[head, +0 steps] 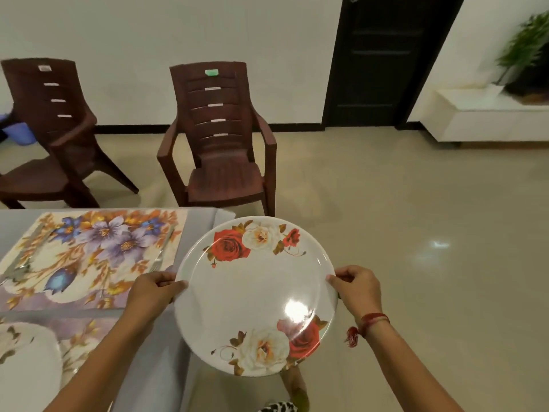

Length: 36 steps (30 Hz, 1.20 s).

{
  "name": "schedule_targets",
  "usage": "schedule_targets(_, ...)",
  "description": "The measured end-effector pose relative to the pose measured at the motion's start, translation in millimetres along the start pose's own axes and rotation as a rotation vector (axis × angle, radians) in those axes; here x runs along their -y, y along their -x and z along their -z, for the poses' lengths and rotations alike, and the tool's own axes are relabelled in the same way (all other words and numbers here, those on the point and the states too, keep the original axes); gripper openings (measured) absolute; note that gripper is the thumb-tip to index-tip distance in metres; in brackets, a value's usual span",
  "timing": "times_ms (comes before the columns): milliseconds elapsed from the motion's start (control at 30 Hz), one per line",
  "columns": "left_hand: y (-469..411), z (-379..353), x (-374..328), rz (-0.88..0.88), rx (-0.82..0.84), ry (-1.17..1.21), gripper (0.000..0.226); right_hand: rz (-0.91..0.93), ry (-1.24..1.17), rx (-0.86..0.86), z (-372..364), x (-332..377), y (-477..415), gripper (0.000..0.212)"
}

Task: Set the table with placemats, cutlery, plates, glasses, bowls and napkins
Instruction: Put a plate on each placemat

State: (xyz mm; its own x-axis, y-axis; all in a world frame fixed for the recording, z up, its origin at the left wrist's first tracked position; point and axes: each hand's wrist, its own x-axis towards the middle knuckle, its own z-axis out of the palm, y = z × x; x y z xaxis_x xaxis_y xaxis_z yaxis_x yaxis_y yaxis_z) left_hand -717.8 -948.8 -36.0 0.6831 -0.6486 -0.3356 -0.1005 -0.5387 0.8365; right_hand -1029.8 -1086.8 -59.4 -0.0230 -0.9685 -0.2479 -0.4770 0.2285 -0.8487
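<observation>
White and glossy, the rose-printed plate (255, 295) hung level in the air between your two hands, past the right edge of the grey table (199, 233) and mostly over the floor. Your left hand (154, 289) pinched one side of the rim, thumb on top. Your right hand (358, 288) pinched the opposite side the same way.

You should have judged it stiff and fairly light, with a slick glaze that a loose pinch could let slide. Whether it was ceramic or melamine did not show, so it was safest to treat it as breakable. Opposite points on the rim were the sensible hold, and it kept your thumbs off the eating surface.

Your fingers under the plate were hidden. The floral placemat (89, 257) to its left lay flat on the table. It carried a fork (162, 254) near its right edge and blurred metal cutlery (20, 270) at its left, spoon or knife you could not tell. A second plate (26, 364) was cut off at the lower left corner. A pale scrap (223, 216) at the table's far corner was too unclear to name.
</observation>
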Motion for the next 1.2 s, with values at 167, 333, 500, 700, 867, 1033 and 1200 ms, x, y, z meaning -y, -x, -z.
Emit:
schedule_targets(167, -60, -41, -59, 0.021, -0.076, 0.065, 0.019, 0.040, 0.026, 0.054, 4, 45, -104, 0.005)
schedule_targets(333, -113, -66, -104, 0.035, -0.137, 0.088, 0.012, 0.083, -0.013, 0.107, -7, 87, -195, 0.004)
schedule_targets(500, -160, -84, -128, 0.084, -0.252, 0.085, 0.014, 0.115, -0.011, 0.193, -39, 117, -280, 0.003)
schedule_targets(700, -215, -100, -139, 0.228, -0.419, 0.147, 0.016, 0.259, 0.058, 0.390, -106, 171, -387, 0.004)
schedule_targets(867, -227, -100, -148, 0.343, -0.609, 0.232, 0.014, 0.401, 0.141, 0.558, -176, 228, -444, 0.002)
schedule_targets(1033, -210, -92, -136, 0.505, -0.871, 0.346, 0.015, 0.579, 0.232, 0.808, -266, 277, -443, 0.002)
schedule_targets(1200, -193, -80, -106, 0.606, -1.119, 0.433, 0.012, 0.724, 0.315, 1.069, -369, 309, -400, 0.002)
